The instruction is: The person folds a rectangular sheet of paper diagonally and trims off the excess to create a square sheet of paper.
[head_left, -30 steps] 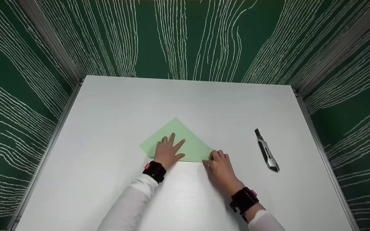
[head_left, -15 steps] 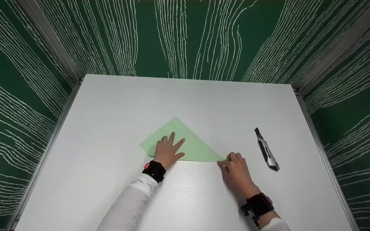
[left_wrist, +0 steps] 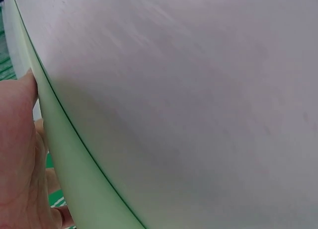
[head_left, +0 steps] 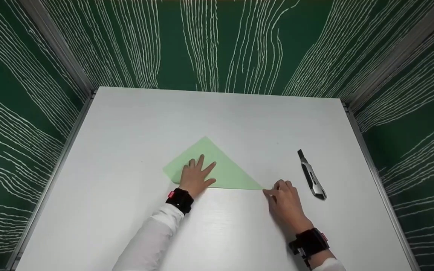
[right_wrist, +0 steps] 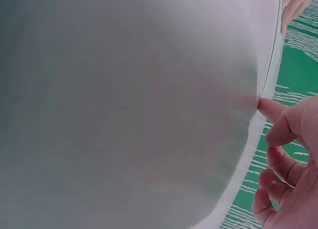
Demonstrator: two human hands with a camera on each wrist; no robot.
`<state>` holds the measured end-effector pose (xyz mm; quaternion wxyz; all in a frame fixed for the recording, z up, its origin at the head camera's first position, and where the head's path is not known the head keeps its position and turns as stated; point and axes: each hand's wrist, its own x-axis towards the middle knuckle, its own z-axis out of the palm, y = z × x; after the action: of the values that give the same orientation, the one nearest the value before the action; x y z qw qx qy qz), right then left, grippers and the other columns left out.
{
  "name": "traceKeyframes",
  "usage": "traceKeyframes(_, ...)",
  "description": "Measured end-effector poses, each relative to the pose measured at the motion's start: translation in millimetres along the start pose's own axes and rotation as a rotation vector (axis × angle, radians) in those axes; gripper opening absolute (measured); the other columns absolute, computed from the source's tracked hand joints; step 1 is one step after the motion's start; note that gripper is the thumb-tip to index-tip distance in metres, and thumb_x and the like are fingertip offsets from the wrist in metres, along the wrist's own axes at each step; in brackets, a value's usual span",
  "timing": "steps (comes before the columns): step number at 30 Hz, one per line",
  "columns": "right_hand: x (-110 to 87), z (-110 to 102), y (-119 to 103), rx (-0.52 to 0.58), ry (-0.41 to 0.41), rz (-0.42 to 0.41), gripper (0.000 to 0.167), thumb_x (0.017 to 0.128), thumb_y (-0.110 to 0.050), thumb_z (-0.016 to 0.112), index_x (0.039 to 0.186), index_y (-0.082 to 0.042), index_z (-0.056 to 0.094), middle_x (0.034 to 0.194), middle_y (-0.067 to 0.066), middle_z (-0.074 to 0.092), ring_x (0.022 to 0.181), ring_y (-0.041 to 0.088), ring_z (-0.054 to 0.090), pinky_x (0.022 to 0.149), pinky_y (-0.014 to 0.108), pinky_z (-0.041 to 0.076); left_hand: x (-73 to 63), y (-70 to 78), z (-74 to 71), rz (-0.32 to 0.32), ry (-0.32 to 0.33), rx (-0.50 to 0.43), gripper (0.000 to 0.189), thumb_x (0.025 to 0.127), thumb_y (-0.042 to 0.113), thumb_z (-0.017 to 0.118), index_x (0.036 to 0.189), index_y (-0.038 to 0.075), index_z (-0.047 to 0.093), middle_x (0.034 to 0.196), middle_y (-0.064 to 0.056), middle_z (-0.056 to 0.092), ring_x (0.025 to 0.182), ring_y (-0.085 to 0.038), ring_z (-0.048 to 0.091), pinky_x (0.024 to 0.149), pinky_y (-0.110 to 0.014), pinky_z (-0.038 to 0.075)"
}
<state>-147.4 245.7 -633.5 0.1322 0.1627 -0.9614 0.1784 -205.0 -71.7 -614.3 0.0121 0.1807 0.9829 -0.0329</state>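
Left hand [head_left: 195,178], fingers spread, rests on the green paper [head_left: 228,171] on the counter [head_left: 217,226], gripping nothing and hiding part of the paper's near edge. Right hand [head_left: 286,201], fingers bent, has its thumb at the paper's right tip; whether it pinches, I cannot tell. In the left wrist view, the frame cuts off much of the left hand.

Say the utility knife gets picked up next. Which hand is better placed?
Right, most likely. The right hand is at the paper's right tip, close to the utility knife on that side. The left hand is farther away, spread flat over the green paper.
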Motion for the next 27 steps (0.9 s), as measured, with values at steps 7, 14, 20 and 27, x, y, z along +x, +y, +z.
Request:
traceKeyframes(7, -0.3, -7, 8, 0.124, 0.036, 0.151, 0.021, 0.083, 0.004, 0.067, 0.096, -0.005, 0.08, 0.093, 0.017, 0.063, 0.086, 0.034, 0.055, 0.077, 0.046, 0.048, -0.3, -0.6, -2.6, 0.002, -0.009, -0.028, 0.06, 0.098, 0.061, 0.045, 0.152, 0.035, 0.041, 0.158, -0.015, 0.04, 0.125, -0.038, 0.05, 0.089, -0.043, 0.049)
traceKeyframes(14, 5.9, -6, -11, 0.149, 0.042, 0.032, 0.031, 0.084, 0.008, 0.065, 0.111, -0.004, 0.075, 0.105, 0.017, 0.063, 0.099, 0.035, 0.056, 0.084, 0.047, 0.051, 0.3, -1.0, -0.4, 0.004, -0.012, -0.014, 0.061, 0.098, 0.062, 0.045, 0.152, 0.036, 0.041, 0.158, -0.015, 0.04, 0.126, -0.037, 0.05, 0.089, -0.043, 0.049)
traceKeyframes(20, 7.2, 12, -35, 0.051, -0.038, -0.211, 0.031, 0.085, 0.002, 0.071, 0.116, -0.005, 0.072, 0.12, 0.016, 0.065, 0.113, 0.037, 0.058, 0.089, 0.053, 0.052, 0.0, -0.9, -0.2, 0.003, -0.006, -0.001, 0.061, 0.098, 0.063, 0.045, 0.152, 0.037, 0.041, 0.158, -0.014, 0.04, 0.126, -0.036, 0.05, 0.089, -0.043, 0.05)
traceKeyframes(27, 9.1, 27, -58, -0.015, -0.121, -0.314, 0.033, 0.092, -0.011, 0.07, 0.124, -0.004, 0.069, 0.136, 0.017, 0.062, 0.126, 0.038, 0.057, 0.097, 0.054, 0.052, 1.3, -1.3, 1.8, 0.012, 0.025, 0.065, 0.061, 0.097, 0.065, 0.043, 0.152, 0.039, 0.041, 0.156, -0.013, 0.043, 0.122, -0.032, 0.052, 0.086, -0.041, 0.051)
